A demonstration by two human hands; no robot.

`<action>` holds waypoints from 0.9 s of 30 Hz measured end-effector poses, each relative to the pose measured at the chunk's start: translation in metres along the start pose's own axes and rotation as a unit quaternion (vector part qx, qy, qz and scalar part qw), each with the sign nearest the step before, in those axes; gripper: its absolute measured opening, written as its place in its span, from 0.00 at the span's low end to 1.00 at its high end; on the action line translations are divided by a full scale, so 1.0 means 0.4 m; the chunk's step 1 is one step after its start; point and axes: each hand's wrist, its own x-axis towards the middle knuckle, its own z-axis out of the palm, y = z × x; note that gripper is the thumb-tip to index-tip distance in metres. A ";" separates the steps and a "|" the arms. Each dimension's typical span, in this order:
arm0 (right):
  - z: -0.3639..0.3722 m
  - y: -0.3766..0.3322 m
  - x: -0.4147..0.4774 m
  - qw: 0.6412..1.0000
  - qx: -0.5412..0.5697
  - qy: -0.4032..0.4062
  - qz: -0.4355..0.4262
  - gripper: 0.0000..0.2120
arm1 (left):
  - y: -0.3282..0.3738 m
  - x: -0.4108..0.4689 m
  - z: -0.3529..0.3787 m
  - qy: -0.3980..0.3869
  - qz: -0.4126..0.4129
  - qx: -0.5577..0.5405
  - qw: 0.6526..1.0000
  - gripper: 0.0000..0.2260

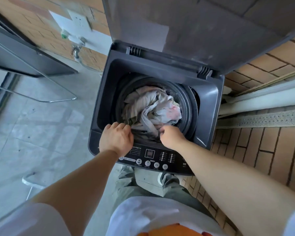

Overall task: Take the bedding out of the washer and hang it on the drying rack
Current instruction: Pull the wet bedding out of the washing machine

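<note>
L hand [116, 137] & R hand [171, 135] are held fwd on extended forearms, backs up, at the near rim of the washer [208, 99] opening. A fold of the bedding [152, 106] is gripped by curled R fingers. L fingers are curled at its near-left edge, tips hidden; grip can't be told. Bedding is bunched inside the washer, no clear long axis; one twisted fold is pointed toward the R hand.

Pale grey bedding [150, 108] with pink patches lies in the dark grey washer [206, 106] beside orange-brown brick walls [271, 150].
</note>
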 end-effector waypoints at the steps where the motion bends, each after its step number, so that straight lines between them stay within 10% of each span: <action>1: 0.005 -0.004 0.027 0.999 0.034 0.012 0.015 0.15 | -0.001 -0.001 0.006 0.007 -0.001 0.002 1.000 0.15; 5: 0.040 -0.015 0.159 0.986 0.136 0.011 0.097 0.11 | -0.003 0.006 0.012 0.027 0.001 0.007 1.000 0.13; 9: 0.183 0.080 0.408 0.963 0.218 -0.089 0.133 0.38 | -0.005 0.004 0.031 0.052 -0.008 0.004 0.999 0.12; 14: 0.128 -0.015 0.299 0.900 0.346 -0.152 0.217 0.10 | -0.002 0.007 0.038 0.073 -0.012 0.013 0.997 0.11; 27: -0.048 -0.013 0.090 0.873 0.476 0.041 0.098 0.11 | 0.004 -0.006 0.034 0.068 -0.011 -0.007 0.998 0.13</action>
